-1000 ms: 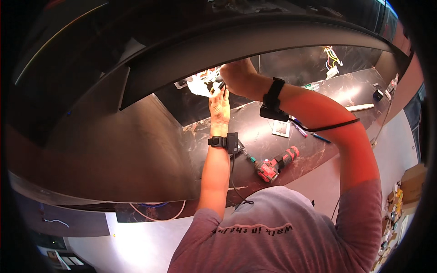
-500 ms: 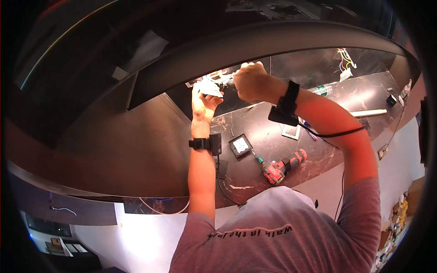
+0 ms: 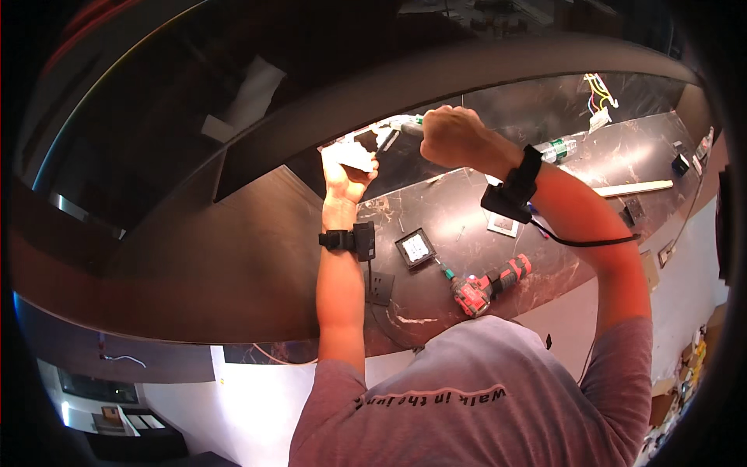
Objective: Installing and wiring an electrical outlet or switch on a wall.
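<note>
My left hand [image 3: 342, 177] is raised under the dark overhang, its fingers curled round a brightly lit white fitting [image 3: 350, 156] at an opening with white parts and wires. To its right, my right hand [image 3: 455, 136] is closed in a fist around something mostly hidden, with a pale tool-like piece [image 3: 407, 124] showing beside it. Below my hands, a black square plate with a white centre [image 3: 415, 247] lies on the marble-patterned counter [image 3: 412, 315], near a red and black cordless drill [image 3: 475, 294].
The curved overhang [image 3: 545, 54] spans above my hands. At right are coloured wires [image 3: 597, 97], a clear bottle [image 3: 556, 149], a pale strip [image 3: 634, 187], a small black box [image 3: 679, 163] and a white frame [image 3: 503, 222]. Cardboard and clutter [image 3: 677, 373] sit on the floor at lower right.
My right hand has moved rightward, away from the white fitting. My left hand has shifted left, its fingers now curled round that fitting. The black square plate has come into view from behind my left arm.
</note>
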{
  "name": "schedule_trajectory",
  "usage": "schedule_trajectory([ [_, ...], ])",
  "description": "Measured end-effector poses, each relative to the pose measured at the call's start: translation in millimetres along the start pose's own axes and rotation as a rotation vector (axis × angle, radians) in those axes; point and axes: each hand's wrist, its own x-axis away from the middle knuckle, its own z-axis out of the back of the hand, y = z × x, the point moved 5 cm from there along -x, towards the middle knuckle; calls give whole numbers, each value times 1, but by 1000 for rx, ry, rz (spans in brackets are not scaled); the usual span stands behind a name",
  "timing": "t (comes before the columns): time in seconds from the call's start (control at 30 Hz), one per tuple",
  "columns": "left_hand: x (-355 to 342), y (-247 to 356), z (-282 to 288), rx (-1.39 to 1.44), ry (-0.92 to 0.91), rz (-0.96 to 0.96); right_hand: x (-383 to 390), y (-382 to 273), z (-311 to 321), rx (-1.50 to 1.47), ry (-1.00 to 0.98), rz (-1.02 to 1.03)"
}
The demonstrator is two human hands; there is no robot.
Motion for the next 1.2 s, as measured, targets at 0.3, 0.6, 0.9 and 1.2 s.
schedule_trajectory([
  [0.3,-1,-3,-11,-66,52,-36,9,-27,-37,-166,54,-76],
  [0.6,1,1,-20,-109,66,-113,13,-39,-57,-167,54,-101],
  [0.9,3,3,-27,-178,159,-179,-13,-21,-32,-91,-336,86],
  [1.2,-3,0,-20,-145,58,-233,-7,-5,12,210,-160,-57],
])
